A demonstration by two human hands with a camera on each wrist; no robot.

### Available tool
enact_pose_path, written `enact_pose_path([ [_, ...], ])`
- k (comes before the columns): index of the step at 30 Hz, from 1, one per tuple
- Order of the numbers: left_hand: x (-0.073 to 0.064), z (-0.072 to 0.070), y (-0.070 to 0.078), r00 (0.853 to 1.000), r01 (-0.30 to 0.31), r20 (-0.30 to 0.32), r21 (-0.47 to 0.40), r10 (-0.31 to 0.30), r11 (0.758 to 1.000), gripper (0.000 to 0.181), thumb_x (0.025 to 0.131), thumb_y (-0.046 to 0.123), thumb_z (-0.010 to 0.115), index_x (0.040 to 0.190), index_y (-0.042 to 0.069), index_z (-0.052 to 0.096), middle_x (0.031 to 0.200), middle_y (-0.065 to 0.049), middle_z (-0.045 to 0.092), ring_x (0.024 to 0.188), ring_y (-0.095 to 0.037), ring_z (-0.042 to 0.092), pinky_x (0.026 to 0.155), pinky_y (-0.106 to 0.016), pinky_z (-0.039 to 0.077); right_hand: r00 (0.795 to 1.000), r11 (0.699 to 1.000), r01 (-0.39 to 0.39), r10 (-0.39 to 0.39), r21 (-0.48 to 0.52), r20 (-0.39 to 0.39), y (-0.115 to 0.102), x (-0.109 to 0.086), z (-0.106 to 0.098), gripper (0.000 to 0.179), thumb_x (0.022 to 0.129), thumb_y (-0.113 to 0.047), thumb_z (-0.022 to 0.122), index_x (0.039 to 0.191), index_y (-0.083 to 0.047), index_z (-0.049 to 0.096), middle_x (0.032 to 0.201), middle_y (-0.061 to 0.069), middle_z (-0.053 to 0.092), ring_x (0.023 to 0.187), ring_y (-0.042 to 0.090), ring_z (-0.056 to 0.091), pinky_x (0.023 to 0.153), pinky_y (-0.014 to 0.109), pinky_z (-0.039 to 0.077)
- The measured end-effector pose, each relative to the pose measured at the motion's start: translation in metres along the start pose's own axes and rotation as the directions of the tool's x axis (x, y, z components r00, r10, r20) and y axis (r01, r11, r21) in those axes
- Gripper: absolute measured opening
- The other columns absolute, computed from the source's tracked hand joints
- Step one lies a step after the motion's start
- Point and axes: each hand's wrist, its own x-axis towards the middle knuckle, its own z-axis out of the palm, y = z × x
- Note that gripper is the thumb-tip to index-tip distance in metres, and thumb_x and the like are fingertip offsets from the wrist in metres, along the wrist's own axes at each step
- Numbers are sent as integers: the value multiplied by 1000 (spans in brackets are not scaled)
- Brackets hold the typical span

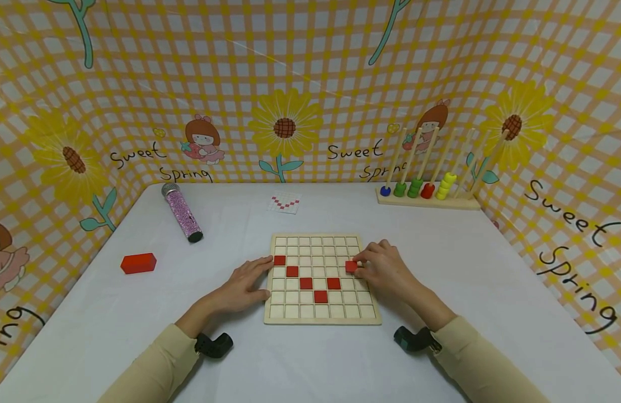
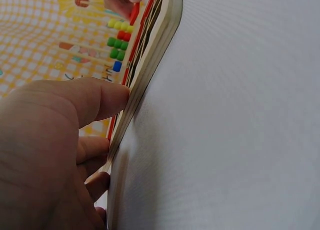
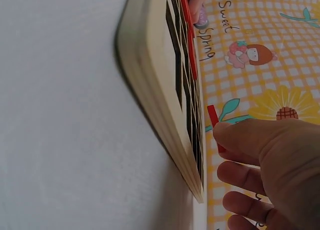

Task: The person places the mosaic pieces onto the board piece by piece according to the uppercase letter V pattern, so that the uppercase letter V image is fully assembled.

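A square wooden grid board (image 1: 286,311) lies flat on the table, with several red square tiles (image 1: 320,296) set in its cells in a slanting line that turns up at the right. My right hand (image 1: 387,267) pinches another red square tile (image 1: 350,267) between thumb and fingers over the board's right side. In the right wrist view that held tile (image 3: 212,115) appears tilted and raised off the grid. Along the left edge, the fingertips and thumb of my left hand (image 1: 242,286) touch the board's side, spread apart; the left wrist view shows the thumb against the wooden rim (image 2: 150,64).
Behind the board lies a small white card (image 1: 284,203) printed with a red V of squares. A glittery pink microphone (image 1: 183,215) and a red block (image 1: 138,263) are on the left. At the back right stands a bead abacus (image 1: 428,200) with upright rods.
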Motion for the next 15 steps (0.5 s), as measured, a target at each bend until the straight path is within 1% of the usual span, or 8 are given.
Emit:
enact_pose_path([
  [9,0,0,0,1000,6,-4,4,-6,1000,67,89,22,58,147,3,31,157,-12,22,146,-34,17,115,-60,11,999,1000,-4,4,0,41,-5,2,2,22,78,-22,73,98,-11,73,95,3,66,85,18,45,71,30,31],
  [15,-1,-1,2,1000,14,3,-9,-14,1000,68,88,21,59,148,5,29,158,-9,21,147,-31,15,116,-59,10,999,1000,-8,8,1,54,-5,3,4,20,79,-21,71,97,-13,73,96,2,65,86,18,46,72,30,33],
])
